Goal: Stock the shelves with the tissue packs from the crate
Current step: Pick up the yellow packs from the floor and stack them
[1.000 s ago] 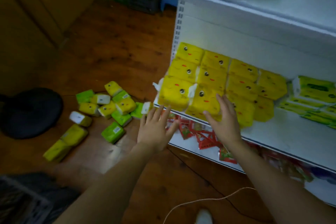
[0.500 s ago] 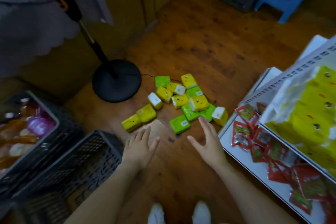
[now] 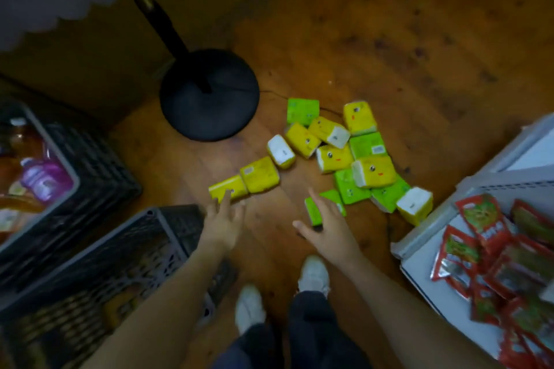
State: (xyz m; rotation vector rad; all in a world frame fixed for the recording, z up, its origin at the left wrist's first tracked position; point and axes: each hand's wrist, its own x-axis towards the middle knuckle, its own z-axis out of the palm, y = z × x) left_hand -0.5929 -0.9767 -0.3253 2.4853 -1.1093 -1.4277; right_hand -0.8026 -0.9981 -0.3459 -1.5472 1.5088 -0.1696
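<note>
Several yellow and green tissue packs (image 3: 353, 156) lie in a loose pile on the wooden floor. My left hand (image 3: 221, 220) is open, its fingertips at a yellow pack (image 3: 229, 190) on the pile's left end. My right hand (image 3: 326, 226) is open with spread fingers, over a green pack (image 3: 314, 213) lying nearest me. Neither hand holds anything. A dark plastic crate (image 3: 126, 252) lies tipped at the lower left, beside my left forearm. The white shelf (image 3: 425, 266) edge shows at the right.
A black round stand base (image 3: 209, 96) with a pole sits behind the pile. Another crate (image 3: 69, 177) with bottles stands at the far left. Red snack packets (image 3: 491, 252) cover the low shelf at right. My white shoes (image 3: 313, 274) are below the hands.
My view swung from the shelf's yellow packs down to the floor pile. Both hands left the shelf and reached down to the packs on the floor.
</note>
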